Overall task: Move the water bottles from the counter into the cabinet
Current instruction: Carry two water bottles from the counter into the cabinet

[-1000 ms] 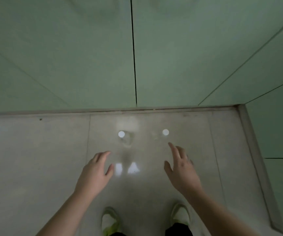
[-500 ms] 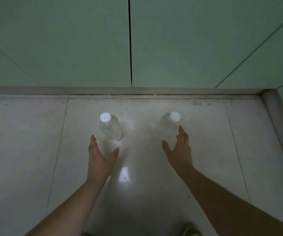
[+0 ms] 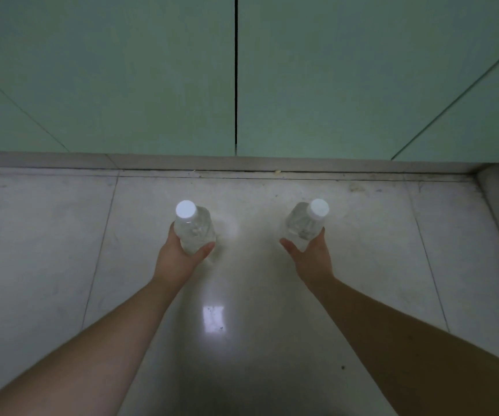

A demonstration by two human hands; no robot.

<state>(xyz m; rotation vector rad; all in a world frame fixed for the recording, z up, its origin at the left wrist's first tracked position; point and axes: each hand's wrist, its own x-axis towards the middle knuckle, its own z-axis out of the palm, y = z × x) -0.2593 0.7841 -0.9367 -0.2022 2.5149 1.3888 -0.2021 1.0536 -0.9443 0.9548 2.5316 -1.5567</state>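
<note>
- Head view looked down on a pale tabletop (image 3: 47, 250) that filled the lower two thirds of the frame, with green panels (image 3: 107, 70) across the top.
- Your left hand (image 3: 179, 259) sat left of the frame's centre, its grip wrapped round the lower body of the left water bottle (image 3: 194, 232), thumb on the side nearer the centre.
- That bottle was clear, with a white cap (image 3: 185, 209) pointing up the frame.
- Your right hand (image 3: 314, 259) sat right of centre, its grip closed round the right water bottle (image 3: 302, 225) from below, thumb toward the centre.
- The right bottle leaned slightly to the right, its white cap (image 3: 318, 208) at its upper right.
- Both bottles were well apart, level with each other in the frame's middle.
- Whether either bottle still touched the tabletop, you could not tell.
- A dark vertical seam (image 3: 236, 70) split the panels above the gap between the bottles.
</note>
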